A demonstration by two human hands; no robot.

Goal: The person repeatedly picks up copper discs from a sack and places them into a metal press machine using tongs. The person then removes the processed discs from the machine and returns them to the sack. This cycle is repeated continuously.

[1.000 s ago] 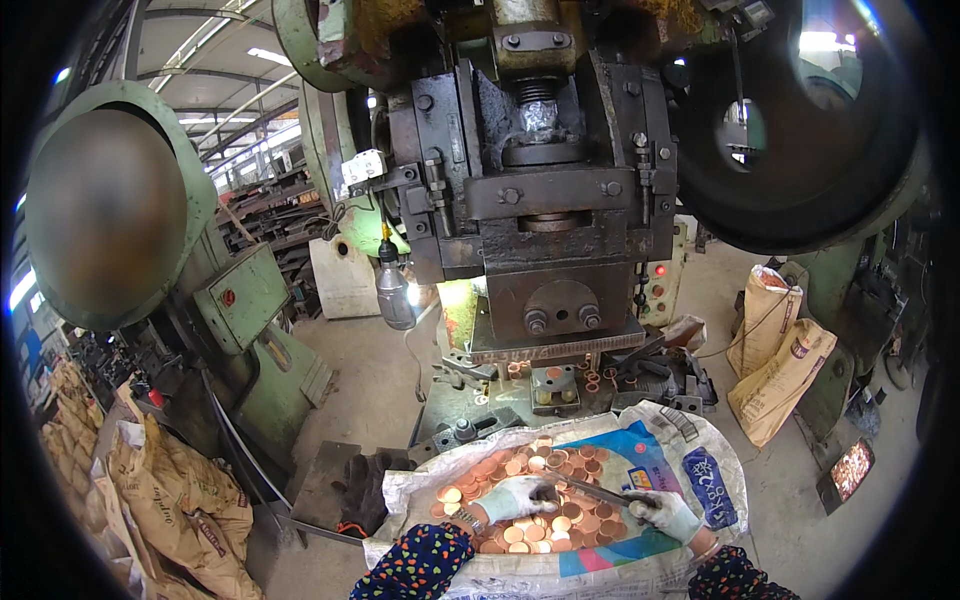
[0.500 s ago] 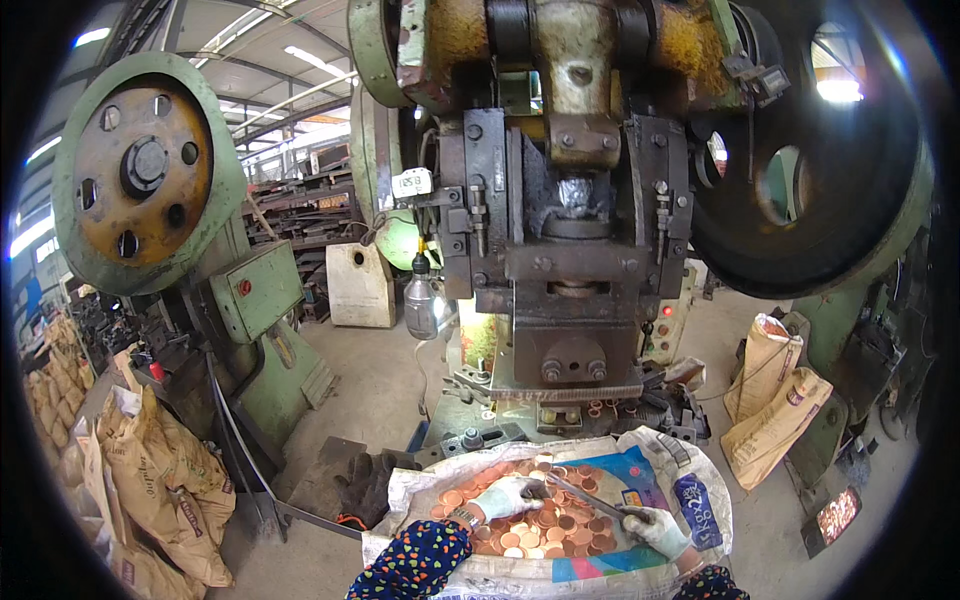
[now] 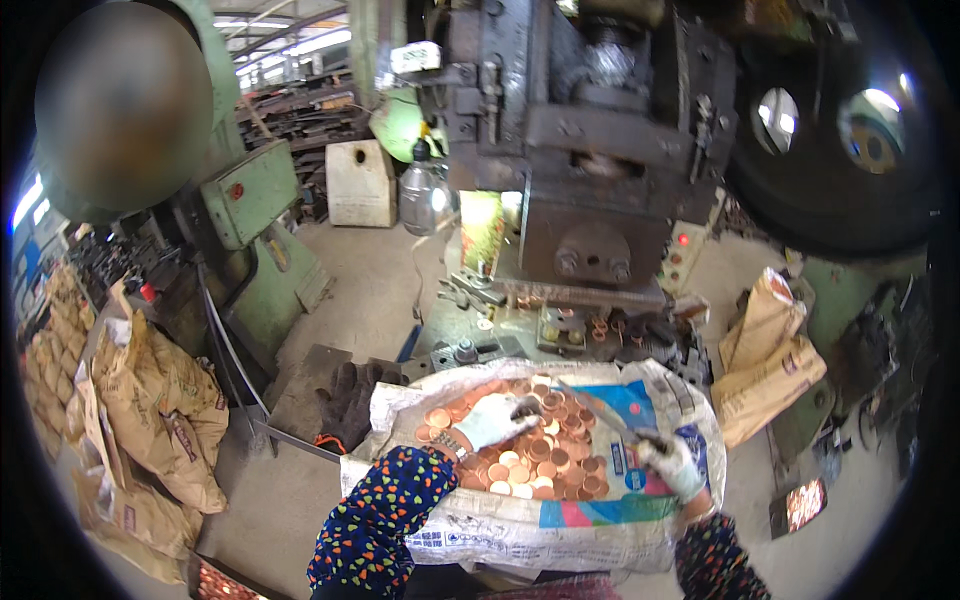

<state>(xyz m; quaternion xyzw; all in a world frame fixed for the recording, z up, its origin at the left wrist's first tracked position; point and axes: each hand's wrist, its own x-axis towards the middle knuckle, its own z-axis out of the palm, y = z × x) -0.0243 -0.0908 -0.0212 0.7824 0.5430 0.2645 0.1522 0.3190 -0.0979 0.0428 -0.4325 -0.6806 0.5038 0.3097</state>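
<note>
A heap of round copper-coloured discs (image 3: 520,466) lies on a white woven sack (image 3: 590,545) with blue and pink print. My left hand (image 3: 492,420), in a white glove with dark fingertips, is over the discs at the heap's upper middle. Its fingers are curled together; whatever they pinch is hidden. At the heap's right, my gloved right hand (image 3: 672,465) is closed round the near end of a long, thin metal tool (image 3: 603,410). The tool slants up and left over the discs and is smeared by motion, so its tip is unclear.
A big dark press (image 3: 592,225) stands behind the sack, with rings and loose parts on its bed (image 3: 480,330). A dark work glove (image 3: 348,405) lies left of the sack. Brown paper sacks (image 3: 160,410) stand at far left; others (image 3: 770,370) are at right.
My view has tilted down, so the press sits higher in the picture. My right hand has shifted right with the tool, away from my left hand, which stays over the discs.
</note>
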